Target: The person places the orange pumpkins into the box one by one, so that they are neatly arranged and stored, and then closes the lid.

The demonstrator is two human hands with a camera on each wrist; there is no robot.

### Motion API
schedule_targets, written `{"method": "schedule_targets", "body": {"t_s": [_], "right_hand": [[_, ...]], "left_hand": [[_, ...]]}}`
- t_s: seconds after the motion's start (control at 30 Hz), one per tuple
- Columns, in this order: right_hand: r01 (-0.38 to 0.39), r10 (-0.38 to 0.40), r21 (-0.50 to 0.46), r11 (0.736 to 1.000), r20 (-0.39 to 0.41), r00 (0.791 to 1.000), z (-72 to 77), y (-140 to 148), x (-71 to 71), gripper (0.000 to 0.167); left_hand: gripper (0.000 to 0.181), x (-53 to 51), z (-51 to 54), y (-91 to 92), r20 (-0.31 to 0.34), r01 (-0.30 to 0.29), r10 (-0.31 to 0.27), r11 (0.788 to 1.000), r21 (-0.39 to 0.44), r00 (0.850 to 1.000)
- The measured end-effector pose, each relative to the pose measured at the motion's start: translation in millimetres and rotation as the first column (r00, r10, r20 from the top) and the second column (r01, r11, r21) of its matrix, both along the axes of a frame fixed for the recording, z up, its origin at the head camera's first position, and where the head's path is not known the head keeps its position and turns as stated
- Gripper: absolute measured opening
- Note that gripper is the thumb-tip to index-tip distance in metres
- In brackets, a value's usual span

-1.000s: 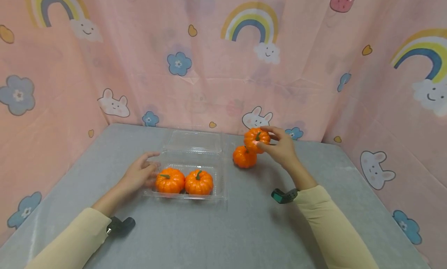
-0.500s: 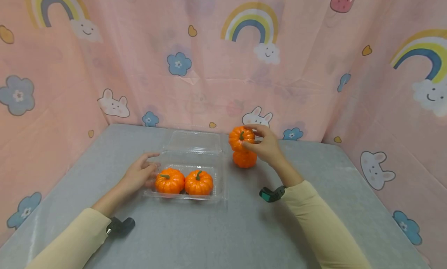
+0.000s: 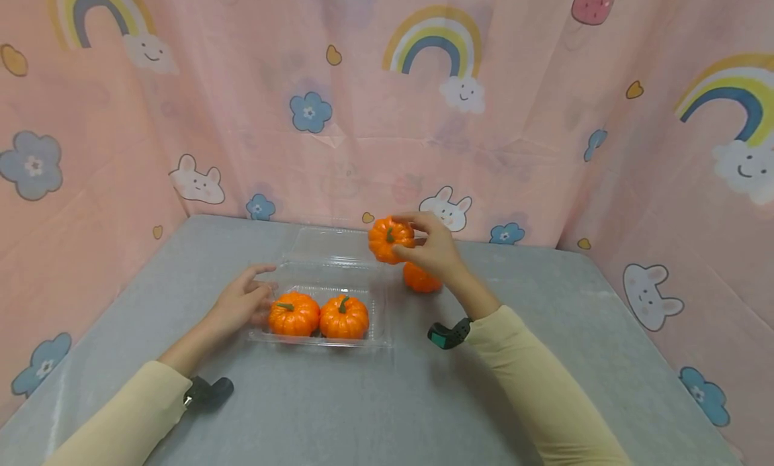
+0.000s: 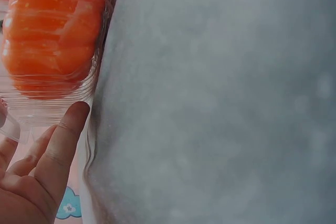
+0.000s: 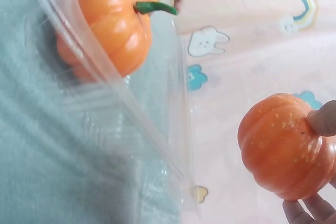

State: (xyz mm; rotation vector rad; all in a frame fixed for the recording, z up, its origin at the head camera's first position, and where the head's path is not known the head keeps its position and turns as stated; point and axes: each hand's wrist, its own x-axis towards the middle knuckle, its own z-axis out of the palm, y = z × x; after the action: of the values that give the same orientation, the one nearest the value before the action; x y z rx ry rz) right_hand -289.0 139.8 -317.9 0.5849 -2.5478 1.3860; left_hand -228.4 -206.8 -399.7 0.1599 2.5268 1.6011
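My right hand (image 3: 437, 248) grips a small orange toy pumpkin (image 3: 389, 240) with a green stem, thumb and fingers on its side. It hangs above the back right of a clear plastic clamshell box (image 3: 377, 318), whose lid (image 3: 335, 244) lies folded back. In the right wrist view the held pumpkin (image 5: 281, 148) is apart from the box. Two pumpkins, a left one (image 3: 294, 313) and a right one (image 3: 345, 317), sit side by side in the box's front. At the box's left wall rests my left hand (image 3: 238, 305), its fingers (image 4: 60, 150) fairly straight against the plastic.
Another pumpkin (image 3: 421, 278) stands on the grey tabletop (image 3: 314, 412), right of the box and partly behind my right hand. A pink patterned curtain (image 3: 363, 137) encloses the back and sides. Both wrists wear dark camera bands.
My right hand has carried its pumpkin leftward, past the pumpkin on the table and toward the box. The left hand, the box and the two pumpkins inside have stayed put.
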Motion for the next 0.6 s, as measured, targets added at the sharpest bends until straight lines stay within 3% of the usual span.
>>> {"method": "schedule_targets", "body": {"t_s": [0.6], "right_hand": [[-0.133, 0.139, 0.059, 0.989, -0.105, 0.985, -5.7, -45, 2.2, 0.044]], "left_hand": [[0.051, 0.1, 0.4, 0.7, 0.011, -0.008, 0.008, 1.0, 0.02, 1.0]]}}
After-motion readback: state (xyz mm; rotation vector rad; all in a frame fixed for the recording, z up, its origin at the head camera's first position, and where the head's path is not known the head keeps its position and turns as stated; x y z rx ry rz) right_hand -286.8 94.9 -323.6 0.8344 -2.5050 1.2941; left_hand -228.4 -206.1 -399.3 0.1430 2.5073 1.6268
